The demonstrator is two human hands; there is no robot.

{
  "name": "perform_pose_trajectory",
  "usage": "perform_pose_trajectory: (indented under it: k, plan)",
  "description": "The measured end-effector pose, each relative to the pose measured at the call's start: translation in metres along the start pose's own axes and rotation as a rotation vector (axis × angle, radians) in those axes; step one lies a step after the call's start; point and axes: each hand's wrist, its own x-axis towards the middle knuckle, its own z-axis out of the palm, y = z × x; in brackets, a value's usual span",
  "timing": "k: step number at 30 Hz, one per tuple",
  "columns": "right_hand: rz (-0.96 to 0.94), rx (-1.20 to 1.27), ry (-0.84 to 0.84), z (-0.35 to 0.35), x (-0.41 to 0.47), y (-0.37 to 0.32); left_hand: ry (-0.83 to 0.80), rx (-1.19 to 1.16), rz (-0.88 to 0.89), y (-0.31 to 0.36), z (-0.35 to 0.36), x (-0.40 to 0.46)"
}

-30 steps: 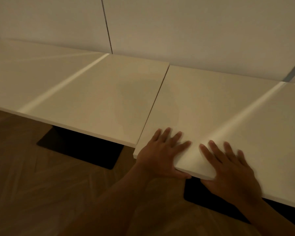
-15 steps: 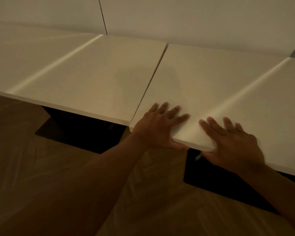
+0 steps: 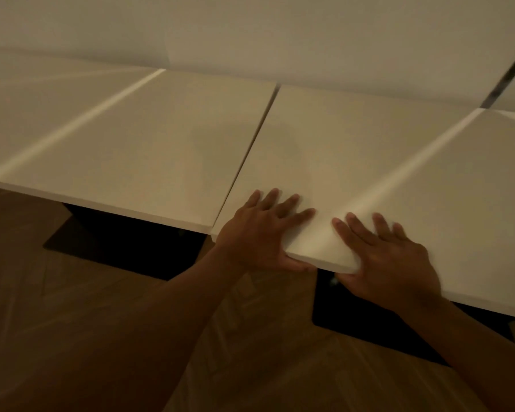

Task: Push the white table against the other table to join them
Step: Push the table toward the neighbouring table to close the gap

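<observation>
The white table (image 3: 369, 150) fills the right half of the view, its top square and pale. The other table (image 3: 146, 138) stands to its left. Only a thin dark seam separates their side edges, slightly wider at the near end. The white table's near corner sits a little closer to me than its neighbour's. My left hand (image 3: 259, 233) grips the white table's near edge close to that corner, fingers spread on top and thumb underneath. My right hand (image 3: 390, 263) grips the same edge a hand's width to the right, in the same way.
A black square base (image 3: 125, 242) stands under the left table and another (image 3: 369, 316) under the white table. The floor (image 3: 72, 322) is brown wood. A plain wall (image 3: 250, 31) runs directly behind both tables. A further tabletop adjoins at the far right.
The white table has slid left and the gap at the near end has narrowed to a thin seam. Both hands have kept their hold on the near edge.
</observation>
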Motion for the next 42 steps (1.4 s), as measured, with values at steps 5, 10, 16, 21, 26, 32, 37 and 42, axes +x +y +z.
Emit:
perform_pose_trajectory:
  k: [5, 10, 16, 21, 26, 32, 37, 42]
  plan:
    - [-0.067, 0.121, 0.011, -0.002, -0.011, 0.015, -0.033, -0.051, -0.023, 0.005, -0.003, -0.002]
    - [0.075, 0.226, -0.057, 0.002, -0.061, 0.088, -0.122, -0.032, -0.032, 0.033, -0.003, 0.008]
    - [0.072, 0.166, -0.194, 0.003, -0.121, 0.175, -0.066, -0.076, 0.149, 0.139, 0.009, 0.069]
    - [0.147, 0.159, -0.236, 0.007, -0.170, 0.249, -0.055, -0.080, 0.204, 0.230, 0.015, 0.110]
    - [0.171, 0.108, -0.260, 0.007, -0.206, 0.325, -0.059, -0.100, 0.183, 0.300, 0.014, 0.152]
    - [0.137, 0.130, -0.301, 0.013, -0.244, 0.418, -0.094, -0.130, 0.135, 0.406, 0.019, 0.215]
    - [0.167, 0.130, -0.264, 0.026, -0.272, 0.473, -0.117, -0.125, 0.053, 0.479, 0.019, 0.252]
    - [0.109, 0.116, -0.146, 0.038, -0.279, 0.486, -0.084, -0.104, 0.050, 0.485, 0.022, 0.255]
